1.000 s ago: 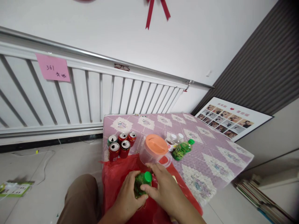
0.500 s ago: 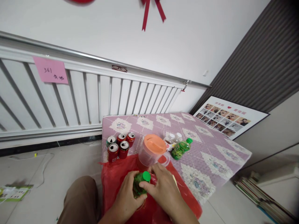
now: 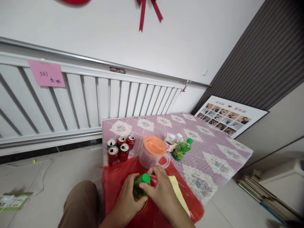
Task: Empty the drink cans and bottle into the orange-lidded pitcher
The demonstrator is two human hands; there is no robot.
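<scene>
My left hand point(image 3: 128, 196) is wrapped round a bottle point(image 3: 137, 190) with a green cap and a dark green body, held tilted above a red plastic sheet or bag point(image 3: 114, 186). From the right, my right hand point(image 3: 161, 186) presses its thumb on the same bottle just below the cap, its fingers curled beyond it. A shiny reddish patch shows between that thumb and forefinger; I cannot make out what it is. Just past my hands is a clear pitcher point(image 3: 147, 158) with an orange lid. A yellow piece point(image 3: 179, 193) shows beside my right forearm.
Several opened drink cans point(image 3: 118, 150) stand at the left of the flower-patterned cover point(image 3: 163, 122). Right of the pitcher are another green bottle point(image 3: 182, 149) and small white-capped bottles point(image 3: 174, 139). A radiator point(image 3: 95, 98) runs behind; a photo board point(image 3: 230, 117) leans at the right.
The camera view has shifted slightly. More of the yellow piece shows beside my right forearm. Both hands keep their grip on the bottle.
</scene>
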